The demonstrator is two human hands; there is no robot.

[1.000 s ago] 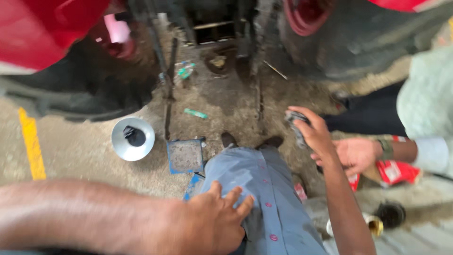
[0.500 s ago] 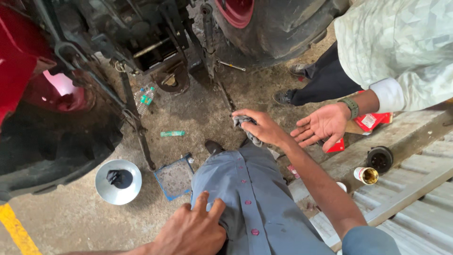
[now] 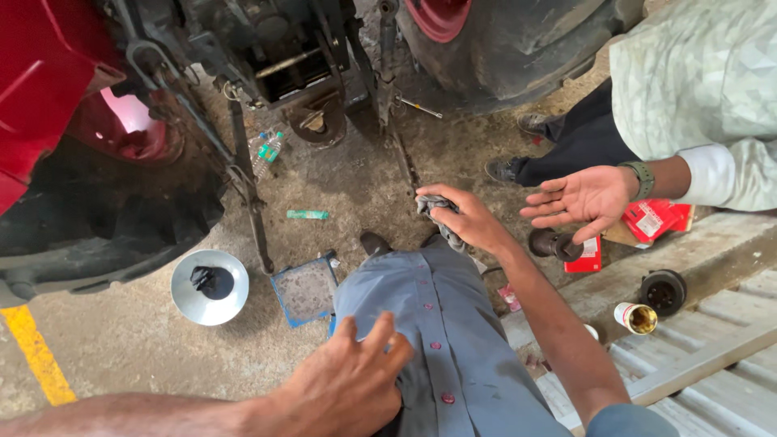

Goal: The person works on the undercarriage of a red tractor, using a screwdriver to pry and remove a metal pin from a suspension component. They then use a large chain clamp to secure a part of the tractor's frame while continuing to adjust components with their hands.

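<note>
On the concrete floor (image 3: 121, 356) behind the tractor, the right hand (image 3: 469, 220) stretches forward, fingers clenched round a grey rag (image 3: 435, 207). The left hand (image 3: 348, 387) rests spread on the blue-grey shirt (image 3: 453, 340). Red packets (image 3: 651, 218) lie by the step's edge, beside a co-worker's open palm (image 3: 579, 198).

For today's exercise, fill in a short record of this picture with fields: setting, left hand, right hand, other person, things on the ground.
setting: concrete ground behind a red tractor, between its big tyres
left hand: rests flat on a grey-blue shirt, holds nothing
right hand: grips a grey rag
other person: open palm held out, empty
things on the ground: metal bowl, blue tray, plastic bottle, red packet
</note>
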